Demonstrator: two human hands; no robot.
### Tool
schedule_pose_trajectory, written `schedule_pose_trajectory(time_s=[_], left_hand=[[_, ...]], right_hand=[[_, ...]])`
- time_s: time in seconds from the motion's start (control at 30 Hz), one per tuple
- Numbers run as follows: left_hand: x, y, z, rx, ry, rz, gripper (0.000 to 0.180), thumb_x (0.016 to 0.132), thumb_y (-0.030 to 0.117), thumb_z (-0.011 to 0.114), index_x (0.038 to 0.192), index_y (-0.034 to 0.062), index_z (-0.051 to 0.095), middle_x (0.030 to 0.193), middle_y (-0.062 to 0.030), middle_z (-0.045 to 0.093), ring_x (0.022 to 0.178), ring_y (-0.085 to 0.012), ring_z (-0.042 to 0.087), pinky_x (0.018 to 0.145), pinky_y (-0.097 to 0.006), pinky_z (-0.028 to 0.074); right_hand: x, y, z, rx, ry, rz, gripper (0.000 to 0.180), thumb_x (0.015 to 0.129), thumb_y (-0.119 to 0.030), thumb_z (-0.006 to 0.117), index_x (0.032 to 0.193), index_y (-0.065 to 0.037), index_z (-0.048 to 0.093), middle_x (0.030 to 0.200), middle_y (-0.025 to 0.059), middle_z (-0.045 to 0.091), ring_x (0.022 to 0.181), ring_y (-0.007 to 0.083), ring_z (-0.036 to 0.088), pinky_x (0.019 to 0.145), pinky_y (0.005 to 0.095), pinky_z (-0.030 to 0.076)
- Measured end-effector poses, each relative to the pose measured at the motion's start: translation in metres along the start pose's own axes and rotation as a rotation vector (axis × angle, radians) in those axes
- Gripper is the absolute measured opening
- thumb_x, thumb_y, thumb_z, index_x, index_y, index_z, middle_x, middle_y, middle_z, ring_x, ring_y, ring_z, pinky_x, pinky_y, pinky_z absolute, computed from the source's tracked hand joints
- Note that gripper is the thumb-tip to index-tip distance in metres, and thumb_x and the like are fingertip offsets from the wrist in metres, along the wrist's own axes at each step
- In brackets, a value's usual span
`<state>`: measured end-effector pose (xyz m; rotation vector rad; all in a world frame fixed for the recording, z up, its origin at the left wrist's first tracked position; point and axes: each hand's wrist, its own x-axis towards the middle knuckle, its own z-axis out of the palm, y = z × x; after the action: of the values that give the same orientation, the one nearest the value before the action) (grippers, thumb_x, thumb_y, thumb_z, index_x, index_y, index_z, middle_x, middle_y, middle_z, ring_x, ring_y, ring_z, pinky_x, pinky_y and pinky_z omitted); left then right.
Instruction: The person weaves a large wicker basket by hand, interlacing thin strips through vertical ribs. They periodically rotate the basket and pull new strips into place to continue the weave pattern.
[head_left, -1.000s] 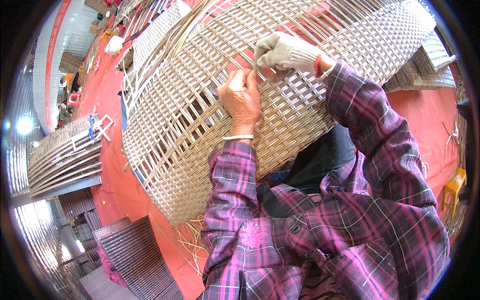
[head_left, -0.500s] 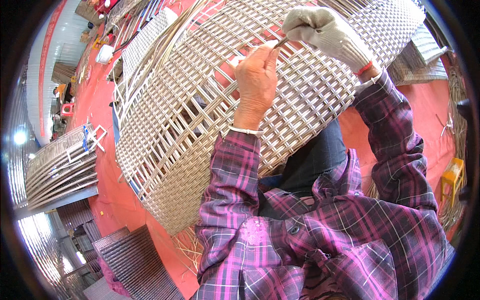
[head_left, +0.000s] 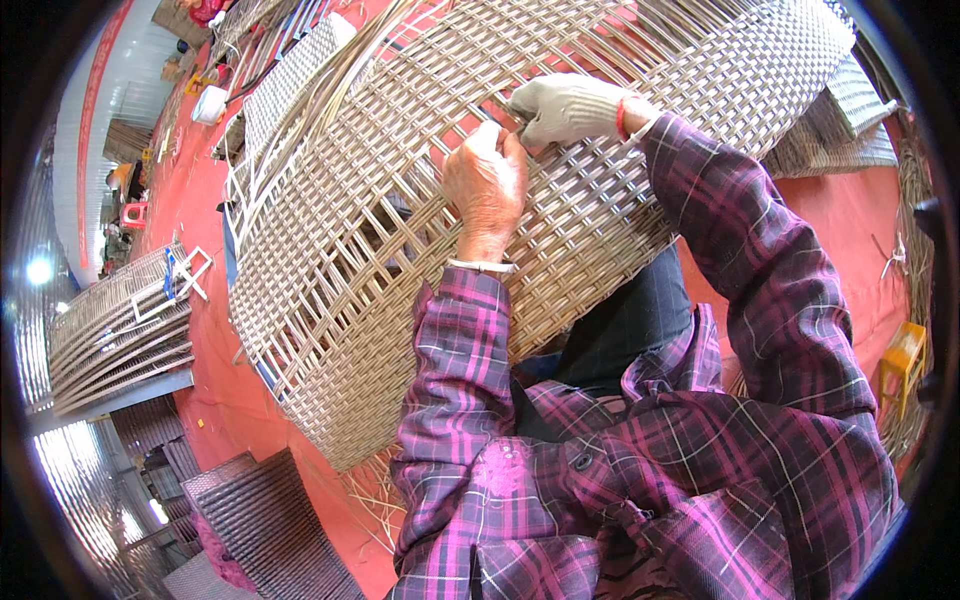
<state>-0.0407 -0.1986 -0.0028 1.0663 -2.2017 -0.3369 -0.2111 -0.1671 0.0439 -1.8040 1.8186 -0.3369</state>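
Observation:
A large woven wicker panel (head_left: 600, 225) of flat beige-grey strands lies slanted in front of me, partly over my legs. Its weave is dense along the near edge and at the far right; open gaps show through the middle. My bare left hand (head_left: 484, 180) is closed in a pinch over the panel, with its fingertips at the weave. Close to its right, my right hand (head_left: 570, 112), in a pale knit glove with a red cuff, is curled at the same row. The fingers of both hands seem to pinch a wicker strand, mostly hidden between them.
Loose long strands (head_left: 340, 85) trail over the panel's far left side. A stack of curved woven frames (head_left: 120, 335) stands at left, with dark ribbed panels (head_left: 275, 525) below it. At right sits a yellow stool (head_left: 903, 362) on the red floor (head_left: 840, 235). More woven pieces (head_left: 840, 125) lie at the far right.
My gloved right hand has come down and left, nearer the left hand. My left hand has shifted slightly left and down. The strand visible between them before is now mostly hidden.

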Motion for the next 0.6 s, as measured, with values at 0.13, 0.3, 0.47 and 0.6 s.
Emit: schedule_pose_trajectory(time_s=[0.13, 0.3, 0.47, 0.6], left_hand=[[-0.002, 0.003, 0.007, -0.2, 0.021, -0.128, 0.011, 0.084, 0.014, 0.069, 0.081, 0.003, 0.068, 0.067, -0.0069, 0.067, 0.061, -0.0146, 0.064, 0.058, -0.03, 0.049], [-0.004, 0.008, 0.008, -0.299, 0.2, 0.103, 0.009, 0.086, 0.012, 0.067, 0.095, 0.0117, 0.07, 0.099, -0.0018, 0.069, 0.095, -0.0185, 0.063, 0.083, -0.036, 0.037], [0.022, 0.038, 0.021, -0.307, 0.279, 0.354, 0.008, 0.089, 0.007, 0.064, 0.092, 0.002, 0.069, 0.091, -0.0121, 0.069, 0.082, -0.0257, 0.067, 0.071, -0.036, 0.052], [0.035, 0.06, 0.033, -0.487, -0.029, 0.173, 0.013, 0.091, 0.014, 0.065, 0.094, 0.0015, 0.068, 0.073, -0.009, 0.064, 0.063, -0.0143, 0.057, 0.057, -0.032, 0.043]], right_hand=[[-0.006, 0.017, -0.005, 0.447, 0.02, -0.05, 0.021, 0.082, -0.018, 0.068, 0.098, -0.004, 0.07, 0.074, -0.0007, 0.063, 0.066, 0.0103, 0.055, 0.06, 0.0293, 0.045], [-0.03, 0.047, -0.039, 0.15, 0.418, -0.046, 0.015, 0.082, -0.012, 0.066, 0.093, -0.005, 0.071, 0.07, 0.0006, 0.064, 0.067, 0.0087, 0.059, 0.064, 0.0268, 0.05], [-0.065, 0.059, -0.095, 0.489, 0.409, -0.206, 0.021, 0.088, -0.015, 0.065, 0.104, -0.002, 0.068, 0.085, -0.0008, 0.067, 0.081, 0.0062, 0.059, 0.072, 0.0241, 0.048], [-0.076, 0.05, -0.069, 0.287, 0.6, -0.293, 0.018, 0.093, -0.011, 0.061, 0.107, -0.003, 0.069, 0.086, 0.0011, 0.068, 0.08, 0.0099, 0.062, 0.077, 0.0254, 0.051]])
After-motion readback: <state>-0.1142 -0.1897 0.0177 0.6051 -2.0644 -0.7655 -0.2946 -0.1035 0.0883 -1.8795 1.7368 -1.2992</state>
